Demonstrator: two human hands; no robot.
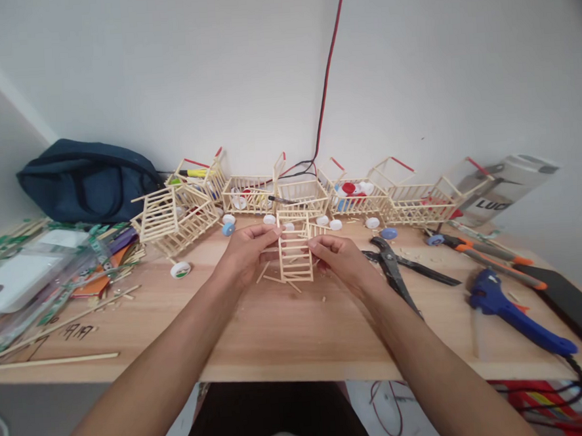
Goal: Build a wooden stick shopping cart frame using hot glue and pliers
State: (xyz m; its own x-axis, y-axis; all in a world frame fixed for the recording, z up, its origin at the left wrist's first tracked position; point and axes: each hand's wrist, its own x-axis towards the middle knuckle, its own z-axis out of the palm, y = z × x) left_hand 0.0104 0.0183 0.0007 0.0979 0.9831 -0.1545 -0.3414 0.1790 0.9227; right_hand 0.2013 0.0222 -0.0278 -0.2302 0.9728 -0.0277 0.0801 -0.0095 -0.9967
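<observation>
Both of my hands hold a small ladder-like frame of thin wooden sticks (pixel 294 252) upright above the wooden table (pixel 278 330). My left hand (pixel 246 250) pinches its left rail near the top. On the other side, my right hand (pixel 340 258) grips the right rail with curled fingers. Loose short sticks (pixel 275 279) lie under the frame.
A row of stick-built cart frames (pixel 250 194) with bottle-cap wheels lines the wall. Black scissors (pixel 392 268), orange-handled pliers (pixel 485 255) and a blue glue gun (pixel 514 319) lie at right. A dark blue bag (pixel 86 178) and plastic packets (pixel 23 274) sit at left.
</observation>
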